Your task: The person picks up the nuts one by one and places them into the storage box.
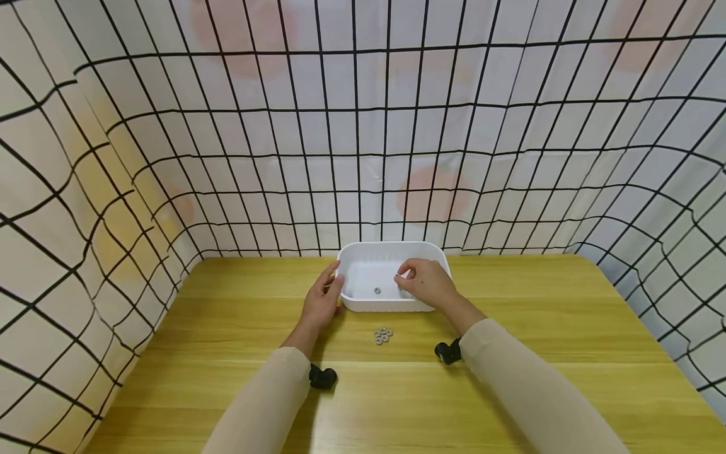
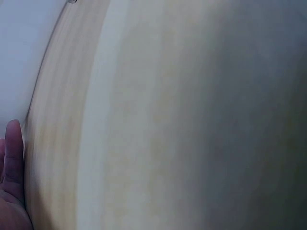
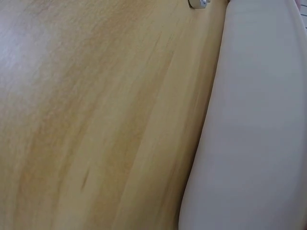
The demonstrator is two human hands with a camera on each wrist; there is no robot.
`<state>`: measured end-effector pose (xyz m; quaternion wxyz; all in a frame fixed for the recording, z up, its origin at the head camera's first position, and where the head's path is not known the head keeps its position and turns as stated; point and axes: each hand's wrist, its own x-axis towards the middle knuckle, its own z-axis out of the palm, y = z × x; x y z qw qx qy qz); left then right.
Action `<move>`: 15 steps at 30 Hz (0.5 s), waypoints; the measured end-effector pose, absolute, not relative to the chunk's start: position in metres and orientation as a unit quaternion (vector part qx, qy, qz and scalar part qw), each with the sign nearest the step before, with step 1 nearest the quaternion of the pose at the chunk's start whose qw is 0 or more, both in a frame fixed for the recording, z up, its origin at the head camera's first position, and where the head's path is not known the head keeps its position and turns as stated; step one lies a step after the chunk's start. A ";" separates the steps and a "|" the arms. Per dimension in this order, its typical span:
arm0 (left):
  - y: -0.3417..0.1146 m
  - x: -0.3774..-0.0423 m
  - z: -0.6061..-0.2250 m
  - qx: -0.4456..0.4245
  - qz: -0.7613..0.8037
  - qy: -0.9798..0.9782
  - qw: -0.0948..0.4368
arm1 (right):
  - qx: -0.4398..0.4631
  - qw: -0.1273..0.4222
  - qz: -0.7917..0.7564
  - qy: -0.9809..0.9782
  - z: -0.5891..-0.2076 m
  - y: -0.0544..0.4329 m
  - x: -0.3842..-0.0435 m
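Note:
A white plastic tray [image 1: 391, 305] stands on the table at its back edge. My left hand [image 1: 323, 299] lies along the tray's left end, its fairly straight fingers and thumb touching the wall; in the left wrist view a straight finger [image 2: 14, 153] reaches the tray's side. Over the tray's inside, my right hand [image 1: 428, 282] pinches a small metal nut [image 1: 398, 275] between thumb and forefinger, mostly hidden by the fingertips. One nut [image 1: 377, 291] lies on the tray floor, and another small piece [image 1: 399, 288] shows just under the thumb.
Several metal nuts [image 1: 383, 335] lie clustered on the wooden table [image 1: 510, 391] in front of the tray. A black wire grid [image 1: 357, 132] rises behind and at both sides, with a pale patterned cloth behind it. Black wrist cameras [image 1: 323, 378] sit at both cuffs.

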<state>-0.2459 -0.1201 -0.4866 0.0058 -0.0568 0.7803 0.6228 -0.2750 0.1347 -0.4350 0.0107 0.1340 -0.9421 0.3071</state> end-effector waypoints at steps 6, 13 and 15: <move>-0.120 -0.245 -0.486 -0.056 0.623 0.781 0.006 | 0.124 0.004 0.313 -0.941 -0.434 0.135 -0.274; -0.119 -0.245 -0.484 -0.056 0.620 0.782 0.010 | 0.131 0.015 0.318 -0.939 -0.431 0.136 -0.274; -0.120 -0.245 -0.484 -0.055 0.620 0.782 0.010 | 0.132 0.020 0.326 -0.936 -0.429 0.136 -0.273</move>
